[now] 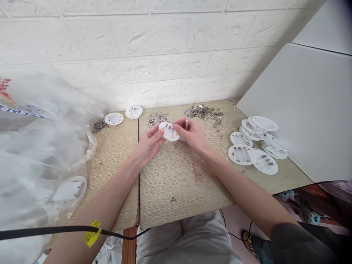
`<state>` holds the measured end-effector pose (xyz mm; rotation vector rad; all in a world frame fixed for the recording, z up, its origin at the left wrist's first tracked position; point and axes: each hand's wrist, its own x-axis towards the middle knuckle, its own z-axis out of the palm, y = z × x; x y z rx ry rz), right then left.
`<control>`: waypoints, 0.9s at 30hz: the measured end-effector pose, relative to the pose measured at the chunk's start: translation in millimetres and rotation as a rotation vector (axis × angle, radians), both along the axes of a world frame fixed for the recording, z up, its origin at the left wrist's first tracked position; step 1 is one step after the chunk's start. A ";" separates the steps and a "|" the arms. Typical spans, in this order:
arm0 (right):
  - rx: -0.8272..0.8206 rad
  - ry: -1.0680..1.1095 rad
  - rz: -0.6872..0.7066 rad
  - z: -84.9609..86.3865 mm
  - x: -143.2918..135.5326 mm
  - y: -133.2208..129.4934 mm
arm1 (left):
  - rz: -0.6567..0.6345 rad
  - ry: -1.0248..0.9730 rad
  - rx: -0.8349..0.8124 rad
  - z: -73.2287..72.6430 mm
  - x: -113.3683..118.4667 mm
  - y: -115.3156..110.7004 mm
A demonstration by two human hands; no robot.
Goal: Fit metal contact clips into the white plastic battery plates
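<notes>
- White plastic disc (169,133), with slots and small metal contacts, is held above the surface (170,176) near the middle of the view, its slotted side turned up and slightly tilted.
- Left hand (147,145) grips the disc's left edge, thumb on top and fingers beneath.
- Right hand (194,135) is narrow, its fingers curled around a pale rod (186,124); thumb and fingertips meet at the disc's right edge, and whether they pinch a contact too, I cannot tell.
- Just beyond the disc lies a silvery heap of metal pieces (158,118); a darker heap (205,112) spreads behind the right hand.
- Nearer the front edge, one loose metal clip (173,199) lies alone.
- Back left, a single disc (114,118) rests beside a small stack of discs (134,112).
- Off to the right, more discs (240,154) overlap in an untidy pile, contacts visible in several.
- At far left, a clear plastic bag (35,154) bulges over the surface, with white parts showing inside.
- A white brick-patterned wall (132,36) stands behind; a pale panel (302,117) closes off the right side.
- Black cable (55,231) with a yellow tag (92,233) crosses before the left forearm.
</notes>
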<state>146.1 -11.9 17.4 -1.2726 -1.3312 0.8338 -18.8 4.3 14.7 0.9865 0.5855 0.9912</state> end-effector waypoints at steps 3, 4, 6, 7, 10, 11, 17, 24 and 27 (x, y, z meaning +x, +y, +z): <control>0.098 -0.168 0.022 2.9 0.9 -3.1 | 0.047 0.023 -0.052 -0.7 -1.0 2.3; 0.121 -0.250 0.018 3.4 1.5 -4.0 | 0.065 0.034 -0.073 -1.1 -1.2 3.1; 0.132 -0.449 -0.019 3.4 2.6 -5.3 | 0.090 0.055 -0.097 -2.5 -1.5 4.4; 0.121 -0.554 -0.044 2.9 2.9 -5.5 | 0.091 0.066 -0.099 -3.4 -1.4 4.8; 0.043 -0.774 -0.079 0.2 2.6 -4.9 | 0.080 0.093 -0.092 -5.6 -0.8 5.1; 0.012 -0.810 -0.075 -0.6 2.3 -4.6 | 0.079 0.095 -0.097 -5.9 -0.6 4.9; -0.069 -0.799 0.013 -0.7 1.7 -5.1 | 0.065 0.065 -0.115 -5.8 -0.6 4.7; 0.085 -0.686 0.021 -2.1 2.7 -3.9 | 0.049 0.083 -0.092 -6.7 -1.7 4.6; 0.112 -0.628 0.022 -4.0 2.5 -2.8 | 0.010 0.086 -0.059 -7.1 -2.3 4.3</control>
